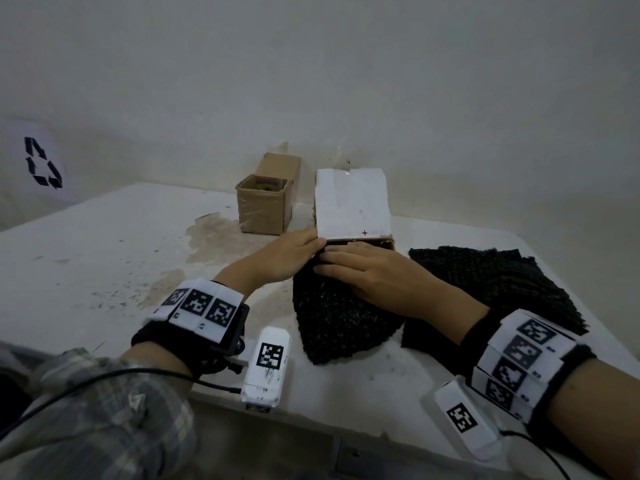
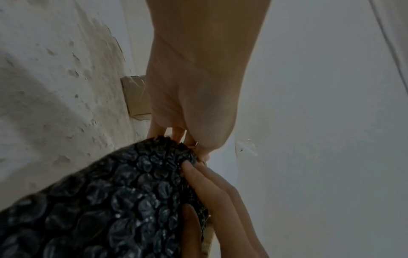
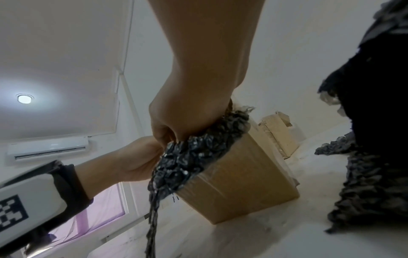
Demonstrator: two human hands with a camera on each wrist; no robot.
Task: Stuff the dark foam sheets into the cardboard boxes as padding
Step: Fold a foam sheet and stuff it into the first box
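A dark bubbled foam sheet [image 1: 339, 320] hangs from the mouth of the near cardboard box [image 3: 238, 174] and trails onto the white table [image 1: 104, 258]. The box's white flap [image 1: 351, 202] stands upright behind it. My left hand [image 1: 304, 249] pinches the sheet's far edge at the box's left rim, thumb in front and fingers [image 2: 176, 136] behind. My right hand [image 1: 346, 268] lies over the sheet at the rim and grips it [image 3: 198, 148] between thumb and fingers. The box's inside is hidden.
A smaller open cardboard box [image 1: 265, 206] with something in it stands at the back left against the wall. More dark foam sheets [image 1: 502, 282] lie stacked to the right of my right forearm. The table's front edge runs just under both wrists.
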